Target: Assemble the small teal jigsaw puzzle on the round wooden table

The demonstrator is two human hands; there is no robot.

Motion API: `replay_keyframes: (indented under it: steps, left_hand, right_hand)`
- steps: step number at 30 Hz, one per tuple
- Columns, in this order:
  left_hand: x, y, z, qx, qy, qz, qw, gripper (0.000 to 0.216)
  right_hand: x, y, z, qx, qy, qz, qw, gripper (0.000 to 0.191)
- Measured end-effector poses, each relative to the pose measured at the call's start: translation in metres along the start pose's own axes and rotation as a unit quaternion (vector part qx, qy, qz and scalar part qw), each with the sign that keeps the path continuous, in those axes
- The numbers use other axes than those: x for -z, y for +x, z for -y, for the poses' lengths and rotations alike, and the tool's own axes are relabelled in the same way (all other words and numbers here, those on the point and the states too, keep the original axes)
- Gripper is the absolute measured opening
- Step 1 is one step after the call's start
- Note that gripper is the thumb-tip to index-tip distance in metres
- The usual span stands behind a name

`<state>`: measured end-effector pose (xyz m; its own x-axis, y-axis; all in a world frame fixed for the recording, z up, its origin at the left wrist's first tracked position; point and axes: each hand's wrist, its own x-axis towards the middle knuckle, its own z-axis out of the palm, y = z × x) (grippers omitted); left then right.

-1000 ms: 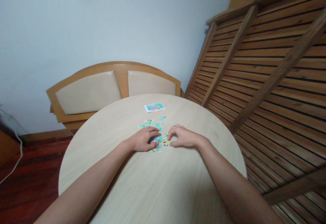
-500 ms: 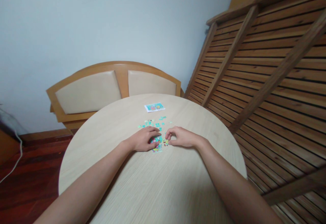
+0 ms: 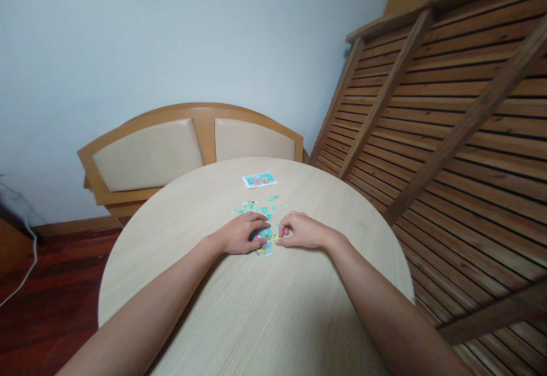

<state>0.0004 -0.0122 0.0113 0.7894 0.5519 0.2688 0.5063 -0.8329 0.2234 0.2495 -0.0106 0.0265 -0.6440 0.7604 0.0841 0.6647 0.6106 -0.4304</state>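
Observation:
A small joined patch of colourful puzzle (image 3: 265,241) lies near the middle of the round pale wooden table (image 3: 256,307). My left hand (image 3: 241,232) rests on its left side, fingers lying flat over it. My right hand (image 3: 299,231) is curled, its fingertips pinching a small puzzle piece (image 3: 277,238) against the patch's right edge. Several loose teal pieces (image 3: 260,206) are scattered just beyond both hands. A small picture card (image 3: 259,180) lies farther back on the table.
Behind the table stands a wooden bench with two beige padded backs (image 3: 188,148) against a pale wall. A slatted wooden frame (image 3: 448,114) leans along the right side. A dark red floor (image 3: 51,285) and a white cable (image 3: 25,268) show on the left.
My right hand has closed and slid left with the small piece, bringing it up to the joined patch. My left hand has stayed in place.

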Motion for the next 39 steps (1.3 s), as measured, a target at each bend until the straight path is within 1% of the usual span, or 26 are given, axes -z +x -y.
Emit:
replay_keyframes:
  steps: [3,8,10,14,17,21,39]
  left_hand:
    - [-0.001,0.000,0.001,0.001,0.005,0.004,1.000,0.041]
    - [0.000,-0.001,0.000,0.001,0.009,0.003,1.000,0.040]
    - [0.000,-0.001,0.000,-0.001,0.006,0.001,1.000,0.040]
    - [0.000,-0.002,0.000,-0.001,0.003,0.003,1.000,0.041]
    - [-0.001,-0.002,0.001,-0.001,-0.002,-0.001,1.000,0.040]
    - [-0.002,-0.001,0.002,-0.002,-0.006,-0.004,1.000,0.040]
    - [-0.004,-0.001,0.003,-0.005,-0.003,-0.006,1.000,0.041]
  right_hand:
    - [-0.002,0.001,0.000,0.001,0.029,0.007,1.000,0.024]
    - [0.000,0.000,0.005,-0.028,0.155,0.039,0.987,0.017]
    - [0.001,0.000,0.005,-0.035,0.187,0.033,0.981,0.016]
    - [-0.001,0.002,-0.003,-0.035,0.212,-0.002,0.977,0.016]
    - [-0.005,0.003,-0.010,-0.035,0.216,-0.010,0.976,0.018]
    - [-0.007,0.004,-0.014,-0.030,0.205,-0.005,0.978,0.017]
    - [-0.006,0.003,-0.011,-0.052,0.159,-0.014,0.986,0.017]
